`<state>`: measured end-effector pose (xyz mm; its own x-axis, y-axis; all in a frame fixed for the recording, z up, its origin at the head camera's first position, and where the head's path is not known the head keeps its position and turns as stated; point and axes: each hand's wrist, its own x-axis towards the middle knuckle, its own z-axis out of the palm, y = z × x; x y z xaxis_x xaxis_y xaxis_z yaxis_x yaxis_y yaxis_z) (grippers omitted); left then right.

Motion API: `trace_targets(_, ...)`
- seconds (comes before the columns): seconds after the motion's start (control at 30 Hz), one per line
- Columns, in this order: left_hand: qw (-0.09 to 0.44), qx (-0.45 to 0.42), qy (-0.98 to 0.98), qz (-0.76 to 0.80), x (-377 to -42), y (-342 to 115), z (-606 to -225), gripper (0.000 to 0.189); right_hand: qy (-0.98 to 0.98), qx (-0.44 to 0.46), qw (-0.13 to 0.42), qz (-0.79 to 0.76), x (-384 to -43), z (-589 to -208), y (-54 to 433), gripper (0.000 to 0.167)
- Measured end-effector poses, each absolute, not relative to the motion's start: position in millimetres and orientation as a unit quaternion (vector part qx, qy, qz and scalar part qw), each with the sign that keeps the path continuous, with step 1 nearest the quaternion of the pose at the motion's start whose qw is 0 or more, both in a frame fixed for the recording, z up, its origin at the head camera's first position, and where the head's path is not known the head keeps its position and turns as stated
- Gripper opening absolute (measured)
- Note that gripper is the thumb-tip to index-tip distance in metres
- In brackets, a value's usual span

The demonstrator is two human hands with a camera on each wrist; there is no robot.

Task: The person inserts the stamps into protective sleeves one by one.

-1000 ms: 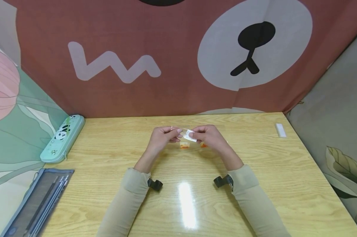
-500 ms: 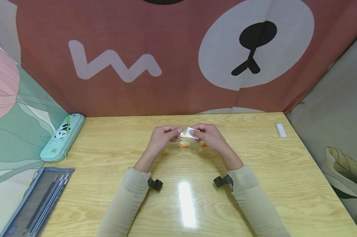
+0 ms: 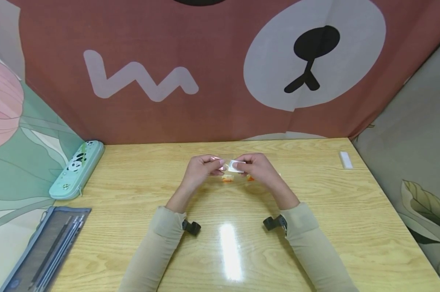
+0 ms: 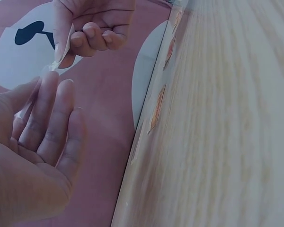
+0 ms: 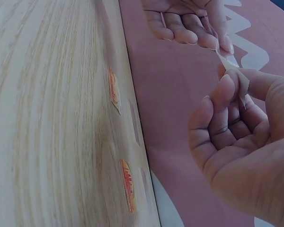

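Note:
Above the far middle of the table both hands work on one small piece. My right hand [image 3: 258, 167] pinches a white paper slip [image 3: 236, 166] between thumb and fingers; in the right wrist view the slip [image 5: 244, 85] looks cream with a jagged edge. Opposite it, my left hand [image 3: 200, 169] pinches a clear, shiny film [image 4: 28, 106] with thumb and forefinger, its other fingers loosely bent. Film and slip meet between the fingertips. On the tabletop below lie small orange-printed pieces, one [image 3: 227, 179] between the hands and another [image 5: 128, 184] below the right hand.
A mint panda pencil case [image 3: 77, 170] lies at the table's [image 3: 132, 243] left edge, with a blue mesh pouch [image 3: 52, 247] of pencils nearer. Toward the far right corner is a small white block [image 3: 346, 160]. A brown bear-print cloth [image 3: 220, 113] hangs behind the table.
The white slip has shifted and turned slightly in the right hand's fingers. Pinkish glints on the film at the left fingertips have changed. Both arms stay almost where they were.

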<state>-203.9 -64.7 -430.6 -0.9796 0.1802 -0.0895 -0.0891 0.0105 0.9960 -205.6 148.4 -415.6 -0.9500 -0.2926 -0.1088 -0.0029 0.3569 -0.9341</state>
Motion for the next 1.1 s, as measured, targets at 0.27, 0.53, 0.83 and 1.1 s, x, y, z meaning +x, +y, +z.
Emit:
trace_targets(0.27,0.087,0.032,0.71,0.699,-204.6,-62.9,-429.4,0.022,0.819,-0.092,0.13,-0.552,-206.3,-415.5,149.4,0.025)
trace_targets(0.53,0.075,0.018,0.71,0.7,-204.9,-62.1,-430.5,0.022,0.818,-0.109,0.134,-0.549,-205.0,-414.7,151.7,0.024)
trace_targets(0.83,0.085,0.037,0.7,0.709,-204.1,-63.3,-429.5,0.028,0.784,-0.082,0.116,-0.604,-207.5,-414.1,156.0,0.031)
trace_targets(1.1,0.094,0.033,0.693,0.714,-203.2,-66.6,-427.9,0.028,0.783,-0.071,0.107,-0.609,-209.0,-414.0,154.8,0.037)
